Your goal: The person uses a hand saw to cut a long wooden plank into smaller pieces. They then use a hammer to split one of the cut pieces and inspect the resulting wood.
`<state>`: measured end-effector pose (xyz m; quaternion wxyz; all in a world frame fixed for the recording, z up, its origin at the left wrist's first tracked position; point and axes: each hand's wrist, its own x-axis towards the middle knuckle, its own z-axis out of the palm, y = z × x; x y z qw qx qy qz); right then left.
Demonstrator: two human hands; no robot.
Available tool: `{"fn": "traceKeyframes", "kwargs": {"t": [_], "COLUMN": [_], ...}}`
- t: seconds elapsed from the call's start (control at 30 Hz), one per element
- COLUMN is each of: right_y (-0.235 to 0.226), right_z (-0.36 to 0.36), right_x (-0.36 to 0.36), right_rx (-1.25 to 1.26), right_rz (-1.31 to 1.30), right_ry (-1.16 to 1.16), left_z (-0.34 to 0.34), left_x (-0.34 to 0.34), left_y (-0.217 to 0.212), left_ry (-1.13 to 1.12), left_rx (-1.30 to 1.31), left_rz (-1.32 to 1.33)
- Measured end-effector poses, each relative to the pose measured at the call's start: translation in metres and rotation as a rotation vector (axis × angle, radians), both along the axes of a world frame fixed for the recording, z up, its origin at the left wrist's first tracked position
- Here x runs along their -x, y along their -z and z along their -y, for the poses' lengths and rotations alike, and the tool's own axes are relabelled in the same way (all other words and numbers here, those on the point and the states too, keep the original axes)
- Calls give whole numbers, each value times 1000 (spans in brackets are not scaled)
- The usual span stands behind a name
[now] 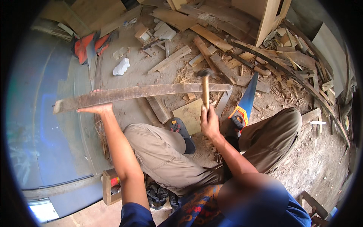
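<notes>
A long, weathered wooden plank (pixel 140 92) spans the space before me, its left part resting on my left hand (pixel 97 109). That hand is wrapped round the plank from below, with fingertips showing over the far edge. In my right hand (pixel 209 123) is a hammer (pixel 205 90), gripped by its wooden handle, its dark head up beside the plank's right part. Whether the head touches the plank I cannot tell. A handsaw (pixel 248 96) with a blue blade and an orange and black handle leans near my right foot, its lower end by my shoe.
Scrap boards (pixel 170 59) and wood chips (pixel 278 89) litter the ground ahead and right. A long curved strip of wood (pixel 291 70) crosses the right side. A blue-grey panel (pixel 45 113) lies at left, near an orange-red object (pixel 84 47). A small wooden box (pixel 109 189) stands beside my left arm.
</notes>
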<state>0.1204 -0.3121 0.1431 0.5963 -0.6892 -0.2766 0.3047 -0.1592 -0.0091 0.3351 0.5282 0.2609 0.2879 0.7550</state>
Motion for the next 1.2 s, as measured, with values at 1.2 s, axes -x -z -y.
{"fn": "traceKeyframes", "kwargs": {"t": [1.2], "right_y": [1], "right_z": [26], "right_x": [-7], "right_rx": [179], "right_rz": [165], "right_ry": [-285], "left_z": [-27], "left_x": [20], "left_y": [18], "left_ry": [1115], "left_rx": [-561], "left_rz": [128]}}
